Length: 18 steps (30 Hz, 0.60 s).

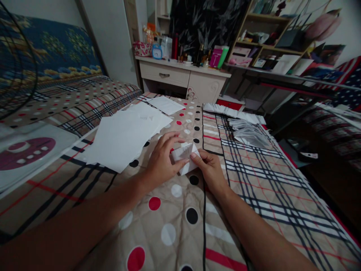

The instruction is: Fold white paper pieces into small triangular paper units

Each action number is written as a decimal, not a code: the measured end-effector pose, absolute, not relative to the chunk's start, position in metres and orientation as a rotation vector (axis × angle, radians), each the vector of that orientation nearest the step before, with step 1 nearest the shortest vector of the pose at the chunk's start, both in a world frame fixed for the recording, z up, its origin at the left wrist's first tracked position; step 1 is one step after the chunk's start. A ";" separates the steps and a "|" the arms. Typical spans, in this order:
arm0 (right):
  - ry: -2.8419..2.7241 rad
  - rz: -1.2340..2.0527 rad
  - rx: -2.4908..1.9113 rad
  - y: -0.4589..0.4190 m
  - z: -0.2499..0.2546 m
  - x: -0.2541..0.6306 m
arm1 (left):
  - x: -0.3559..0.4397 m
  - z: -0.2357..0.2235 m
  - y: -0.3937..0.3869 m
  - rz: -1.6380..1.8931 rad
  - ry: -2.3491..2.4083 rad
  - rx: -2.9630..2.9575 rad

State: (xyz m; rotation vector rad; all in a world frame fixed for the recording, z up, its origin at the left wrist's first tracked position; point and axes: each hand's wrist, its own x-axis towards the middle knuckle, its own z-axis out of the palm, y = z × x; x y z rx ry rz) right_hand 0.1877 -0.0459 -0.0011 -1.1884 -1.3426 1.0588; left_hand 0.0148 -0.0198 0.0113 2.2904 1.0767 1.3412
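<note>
Forearms, bare, two: left point(93, 210) from the lower left, right point(254, 226) from the lower right, both above a bedspread point(180, 226) of beige ground with red, white and black dots, plaid to the right.

Right hand point(211, 167): pinching the right side of a folded paper point(183, 171), thumb on its face, fingers curled behind.

Left hand point(160, 160): loosely curved, thumb at the paper's near left part, fingers arched toward its far edge; whether they grip, cannot tell.

Folded paper: one, small, white, partly opened like a pocket, between the hands, over the dotted strip.

Plastic packet point(64, 139), clear, purple print, at far left.

Sheets point(124, 137), white, large, overlapping in an uneven pile, left of the hands. Smaller sheets point(166, 105), white, just beyond them.

Slips point(249, 135), folded, white, fanned in bunches on the plaid at right; a long row point(234, 112) of similar ones just beyond.

Dresser point(165, 73), pale, one drawer with handle; on top, a blue clock point(157, 51), a patterned pouch point(141, 49), a magenta box point(216, 56) and a green tube point(223, 57), among bottles.

Shelf unit point(269, 18), wooden, mixed contents, at right.
</note>
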 end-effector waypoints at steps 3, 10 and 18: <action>-1.343 1.065 -1.188 -0.046 -0.001 0.187 | 0.014 0.015 -0.023 1.381 1.145 2.403; -1.312 1.071 -1.146 -0.050 0.005 0.179 | 0.014 0.018 -0.027 1.376 1.161 2.525; -1.306 1.093 -1.164 -0.050 0.001 0.178 | 0.016 0.016 -0.023 1.519 1.120 2.367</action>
